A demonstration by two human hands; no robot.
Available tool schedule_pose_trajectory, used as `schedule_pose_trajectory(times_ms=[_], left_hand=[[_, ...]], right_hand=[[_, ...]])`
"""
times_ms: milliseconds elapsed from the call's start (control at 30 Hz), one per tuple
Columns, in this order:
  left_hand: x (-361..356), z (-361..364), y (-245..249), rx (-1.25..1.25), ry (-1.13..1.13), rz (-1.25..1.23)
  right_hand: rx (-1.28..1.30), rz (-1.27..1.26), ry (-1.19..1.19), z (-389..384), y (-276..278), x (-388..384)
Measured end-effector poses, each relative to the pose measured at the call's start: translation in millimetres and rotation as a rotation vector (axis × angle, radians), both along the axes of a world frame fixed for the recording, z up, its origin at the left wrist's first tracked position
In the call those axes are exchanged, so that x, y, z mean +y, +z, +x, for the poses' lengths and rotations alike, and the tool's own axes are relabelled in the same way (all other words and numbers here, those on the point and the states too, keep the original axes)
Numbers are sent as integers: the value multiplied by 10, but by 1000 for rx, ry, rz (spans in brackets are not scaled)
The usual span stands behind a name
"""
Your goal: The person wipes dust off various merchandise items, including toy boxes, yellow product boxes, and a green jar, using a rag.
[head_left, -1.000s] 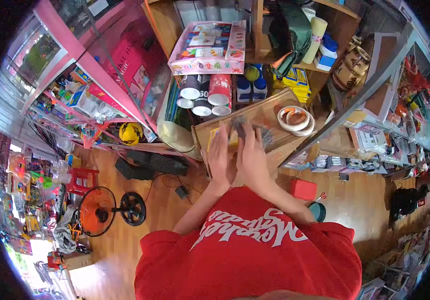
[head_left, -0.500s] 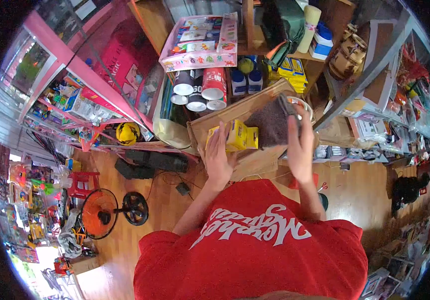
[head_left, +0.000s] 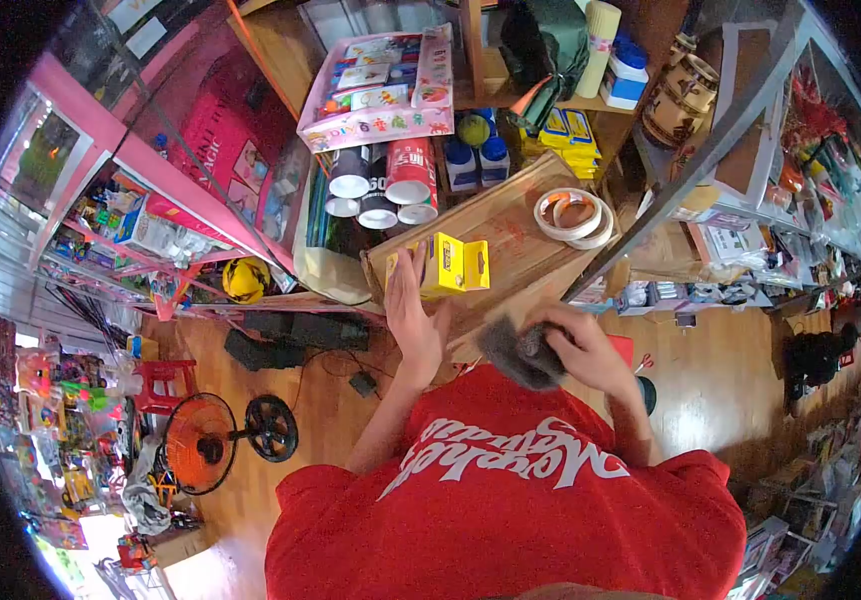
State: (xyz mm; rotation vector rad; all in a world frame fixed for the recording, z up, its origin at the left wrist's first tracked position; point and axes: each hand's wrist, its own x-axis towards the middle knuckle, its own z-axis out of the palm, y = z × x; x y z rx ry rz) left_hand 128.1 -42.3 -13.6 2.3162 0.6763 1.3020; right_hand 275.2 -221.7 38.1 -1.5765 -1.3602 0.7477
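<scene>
My left hand (head_left: 413,325) rests with straight fingers against the yellow boxes (head_left: 447,264), which stand at the left end of a brown cardboard box (head_left: 495,240). Yellow shows on both sides of those fingers. Bunched in my closed right hand (head_left: 590,350) is a dark grey cloth (head_left: 518,352), slightly blurred, in front of my red shirt and off the cardboard. Two rolls of tape (head_left: 600,238), pale-rimmed, lie overlapping at the right end of the cardboard box.
Behind the cardboard stand black and red paper tubes (head_left: 409,172) under a pink display box (head_left: 380,125). Blue-capped white bottles (head_left: 493,163) and yellow packs (head_left: 562,145) are beside them. A slanting metal frame bar (head_left: 690,190) rises on the right. An orange fan (head_left: 200,443) stands on the floor.
My right hand has pulled the grey cloth off the cardboard box, down toward my chest, and bunched it up. The tape rolls now show fully. My left hand stays at the yellow boxes.
</scene>
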Motion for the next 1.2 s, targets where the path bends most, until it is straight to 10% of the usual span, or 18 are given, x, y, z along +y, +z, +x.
schedule_pose_trajectory(times_ms=[367,800,1200], left_hand=[[-146,-1,-30,-38,-190,299],[-344,58,-129,-118,-143,275],[-380,135,21,-119,-155,204]], right_hand=[[471,-150,-218,-155,-130,234],[252,156,-644,-368,-242,281],[243,127,-434,-209,-234,194]])
